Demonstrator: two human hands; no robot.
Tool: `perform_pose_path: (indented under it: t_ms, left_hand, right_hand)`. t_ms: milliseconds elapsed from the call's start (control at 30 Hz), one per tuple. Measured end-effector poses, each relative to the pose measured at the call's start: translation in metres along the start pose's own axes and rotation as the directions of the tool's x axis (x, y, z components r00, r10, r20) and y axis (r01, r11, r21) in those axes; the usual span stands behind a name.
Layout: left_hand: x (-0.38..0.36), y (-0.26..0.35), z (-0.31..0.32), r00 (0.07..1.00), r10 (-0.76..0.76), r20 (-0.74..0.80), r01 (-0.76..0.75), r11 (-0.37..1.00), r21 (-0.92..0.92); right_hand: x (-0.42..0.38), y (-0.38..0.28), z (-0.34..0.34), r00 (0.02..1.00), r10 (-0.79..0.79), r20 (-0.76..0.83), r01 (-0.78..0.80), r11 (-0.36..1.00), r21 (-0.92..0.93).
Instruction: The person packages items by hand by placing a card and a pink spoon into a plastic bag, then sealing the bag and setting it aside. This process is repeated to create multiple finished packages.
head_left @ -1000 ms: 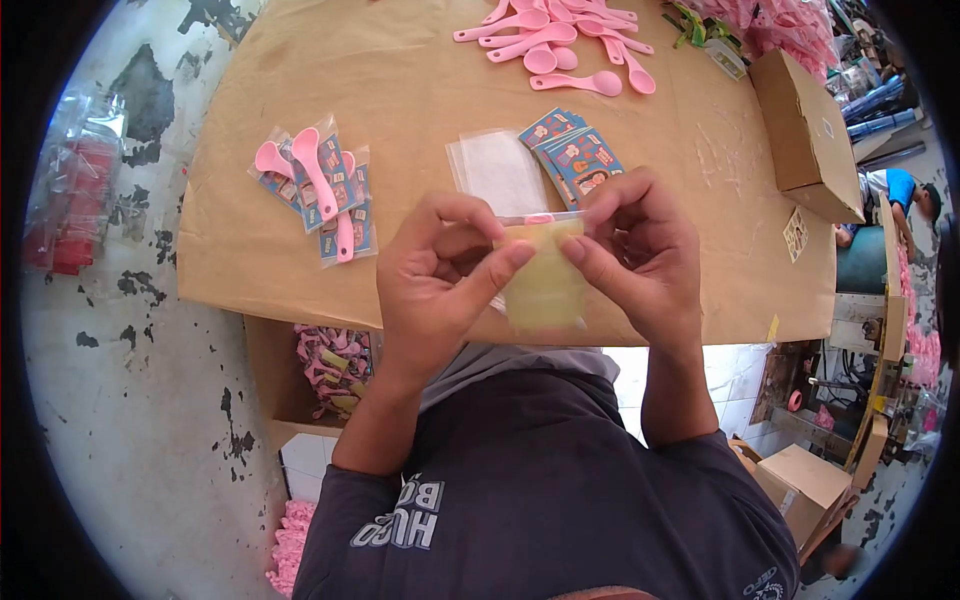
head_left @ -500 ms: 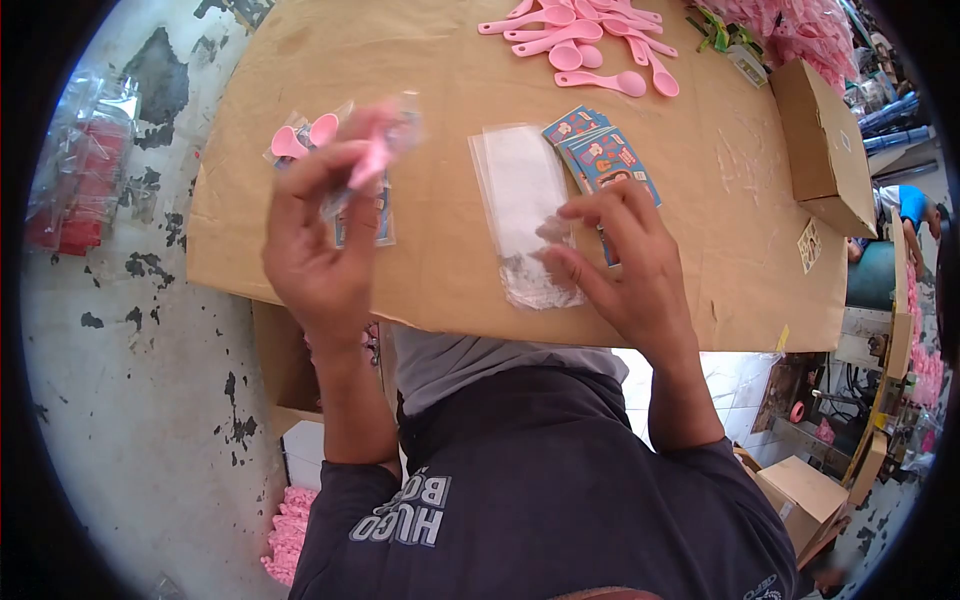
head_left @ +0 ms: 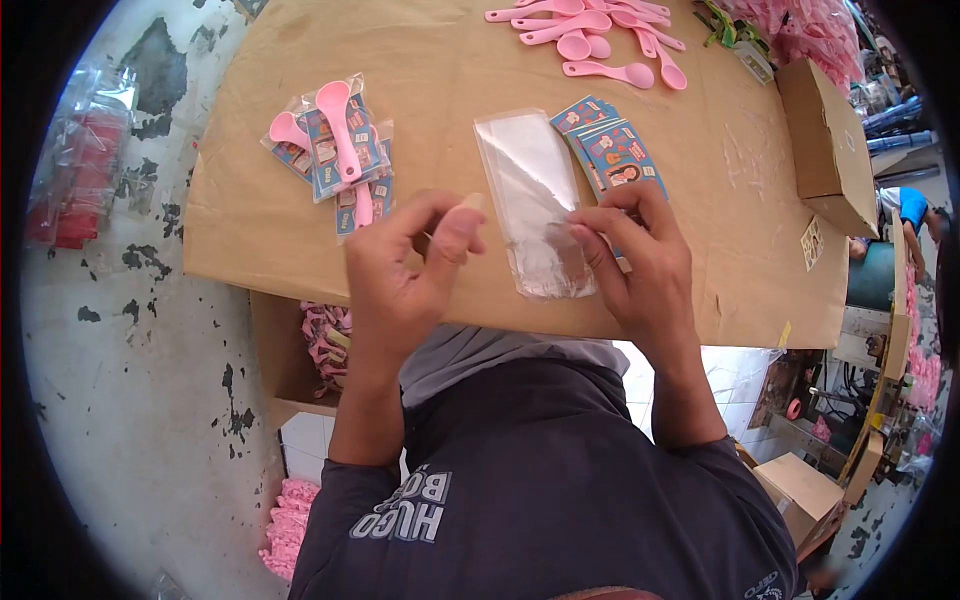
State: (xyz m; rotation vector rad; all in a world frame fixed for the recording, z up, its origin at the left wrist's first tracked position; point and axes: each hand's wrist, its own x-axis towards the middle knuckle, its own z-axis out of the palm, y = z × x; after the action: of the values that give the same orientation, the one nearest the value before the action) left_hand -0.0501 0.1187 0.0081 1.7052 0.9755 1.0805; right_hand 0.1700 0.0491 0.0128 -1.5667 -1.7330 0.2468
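Observation:
A stack of clear plastic bags (head_left: 530,165) lies flat in front of me, and its top sheet looks creased and shiny. My right hand (head_left: 645,265) pinches the right side of the top bag between thumb and fingertips. To the left of the stack, my left hand (head_left: 405,270) hovers with fingers curled and thumb apart, holding nothing that I can see. Beyond it lies a pile of bagged pink spoons with blue cards (head_left: 333,150). Printed blue cards (head_left: 615,155) sit fanned beside the bags, partly covered by my right hand.
Loose pink measuring spoons (head_left: 590,30) are heaped at the far side of the brown-covered table (head_left: 420,90). A cardboard box (head_left: 825,150) stands at the right edge. An open box with pink items (head_left: 328,345) is below the table's front left. Another person (head_left: 912,208) is far right.
The bagged pink spoon has left my left hand and now rests on the pile. That hand has moved right, towards the bags. My right hand has closed on the top bag.

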Motion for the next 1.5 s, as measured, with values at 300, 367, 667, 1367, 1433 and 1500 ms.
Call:
perform_pose_path:
  t_ms: [300, 367, 667, 1367, 1433, 1500]
  left_hand:
    - [0.006, -0.001, 0.024, 0.854, -0.295, 0.428, 0.438, 0.852, -0.286]
    - [0.007, -0.002, 0.025, 0.857, -0.283, 0.431, 0.438, 0.840, -0.319]
    - [0.010, 0.002, 0.026, 0.916, -0.292, 0.275, 0.401, 0.637, -0.659]
    - [0.007, -0.004, 0.031, 0.943, -0.293, 0.156, 0.305, 0.580, -0.755]
    - [0.009, -0.004, 0.034, 0.946, -0.294, 0.136, 0.286, 0.565, -0.774]
    - [0.010, -0.003, 0.039, 0.947, -0.296, 0.122, 0.273, 0.546, -0.792]
  right_hand:
    - [-0.003, -0.018, -0.015, 0.991, -0.088, 0.099, 0.073, 0.986, 0.148]
    - [0.000, -0.011, -0.020, 0.990, -0.092, 0.105, 0.063, 0.966, 0.252]
    - [0.012, 0.052, -0.026, 0.924, 0.352, -0.151, -0.372, 0.919, -0.130]
    - [-0.001, 0.016, -0.037, 0.879, 0.471, 0.073, -0.412, 0.673, 0.614]
    - [-0.004, 0.008, -0.036, 0.865, 0.484, 0.134, -0.451, 0.631, 0.631]
    - [-0.006, 0.003, -0.031, 0.834, 0.509, 0.214, -0.504, 0.543, 0.671]
